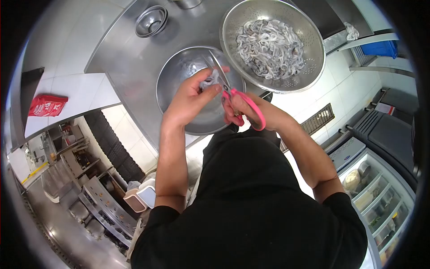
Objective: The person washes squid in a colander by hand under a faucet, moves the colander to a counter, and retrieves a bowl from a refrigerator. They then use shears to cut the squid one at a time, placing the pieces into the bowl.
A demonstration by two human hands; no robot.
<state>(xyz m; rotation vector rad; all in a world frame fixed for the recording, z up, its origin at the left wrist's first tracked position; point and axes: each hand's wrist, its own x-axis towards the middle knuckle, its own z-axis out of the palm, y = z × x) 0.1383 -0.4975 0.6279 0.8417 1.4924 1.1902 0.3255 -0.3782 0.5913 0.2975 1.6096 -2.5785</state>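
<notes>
My right hand (242, 107) is wrapped round the pink handles of a pair of scissors (252, 107). The blades are parted and point up and left, beside the fingers of my left hand (190, 99). Between that hand's thumb and fingers is a slippery, pale grey piece of squid (209, 81), partly hidden by the fingers. Both hands are over a wide steel bowl (163, 85). Up and to the right, a perforated steel colander (229, 45) overlaps the bowl's rim in this view. It holds a heap of grey-white squid strips (271, 49).
Small nested steel bowls (151, 21) stand at the back left of the steel counter (121, 49). A red packet (48, 105) lies farther left. At the lower right is a glass-topped display fridge (378, 197) with food inside, and a floor drain grate (317, 119) lies nearby.
</notes>
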